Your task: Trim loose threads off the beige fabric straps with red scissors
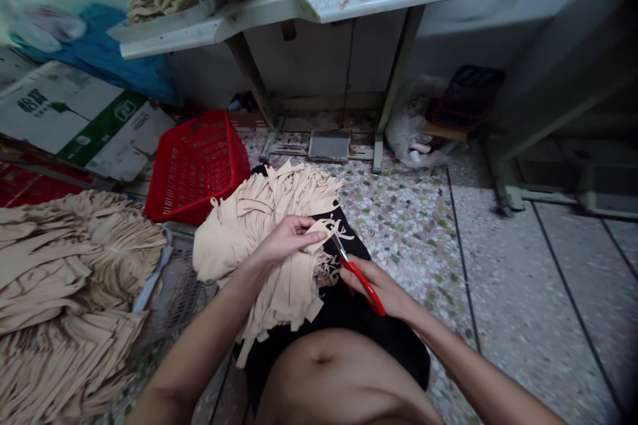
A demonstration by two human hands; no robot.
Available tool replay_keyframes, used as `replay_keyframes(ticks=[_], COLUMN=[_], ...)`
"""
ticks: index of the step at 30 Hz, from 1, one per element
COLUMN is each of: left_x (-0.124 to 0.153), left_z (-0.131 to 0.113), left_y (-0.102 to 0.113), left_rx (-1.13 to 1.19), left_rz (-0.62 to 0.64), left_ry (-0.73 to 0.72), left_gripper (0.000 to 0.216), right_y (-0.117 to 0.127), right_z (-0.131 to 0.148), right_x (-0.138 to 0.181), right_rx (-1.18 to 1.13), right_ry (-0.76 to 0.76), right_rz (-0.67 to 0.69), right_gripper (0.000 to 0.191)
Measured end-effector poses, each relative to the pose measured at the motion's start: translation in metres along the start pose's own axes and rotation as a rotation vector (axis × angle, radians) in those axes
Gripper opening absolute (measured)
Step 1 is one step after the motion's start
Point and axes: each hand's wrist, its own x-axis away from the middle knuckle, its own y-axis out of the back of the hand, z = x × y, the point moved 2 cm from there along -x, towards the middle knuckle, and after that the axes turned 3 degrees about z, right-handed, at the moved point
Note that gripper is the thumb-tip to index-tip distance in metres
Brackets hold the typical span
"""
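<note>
Your right hand [389, 292] is wrapped round the red-handled scissors [363, 283], their blades [341, 249] right up at the fringed end of the beige cloth piece [323, 226] that your left hand [285, 240] pinches between thumb and fingers. This looks like the snipping step, and the next move seems to call for a steady left pinch and a short, careful close; around it, the heap of beige strips [279, 196] drapes over your lap [349, 319], near the red basket [197, 169].
</note>
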Motion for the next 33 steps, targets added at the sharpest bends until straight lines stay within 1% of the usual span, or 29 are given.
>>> replay_keyframes(ticks=[4, 7, 12, 15, 18, 21, 24, 29, 33], left_x=[0.001, 0.001, 0.000, 0.000, 0.000, 0.000, -0.001, -0.003, -0.004], left_z=[-0.001, -0.001, 0.001, 0.003, 0.002, 0.000, -0.001, 0.001, 0.003], left_y=[0.000, 0.001, -0.001, -0.002, -0.002, -0.003, -0.005, -0.006, -0.007], left_rx=[-0.036, -0.055, -0.056, -0.061, -0.094, -0.140, -0.193, -0.244, -0.252], left_rz=[0.047, 0.077, 0.080, 0.074, 0.090, 0.149, 0.238, 0.349, 0.371], left_ry=[0.009, 0.009, 0.011, 0.005, -0.009, -0.031, -0.043, -0.024, -0.024], left_gripper=[0.045, 0.044, 0.044, 0.045, 0.045, 0.045, 0.043, 0.041, 0.041], right_y=[0.004, 0.005, -0.001, -0.006, -0.007, -0.006, -0.005, -0.004, -0.009], right_z=[0.000, -0.001, -0.012, -0.021, -0.025, -0.023, -0.019, -0.010, -0.015], right_x=[-0.003, -0.002, 0.000, 0.003, 0.006, 0.008, 0.006, 0.000, 0.000], right_rx=[0.047, 0.015, -0.091, -0.155, -0.154, -0.122, -0.113, -0.142, -0.203], right_ry=[0.015, -0.001, -0.105, -0.155, -0.124, -0.046, -0.005, 0.013, -0.060], right_rz=[0.001, -0.007, -0.064, -0.099, -0.055, 0.017, 0.043, 0.010, -0.055], right_gripper=[0.046, 0.048, 0.055, 0.056, 0.051, 0.047, 0.046, 0.046, 0.051])
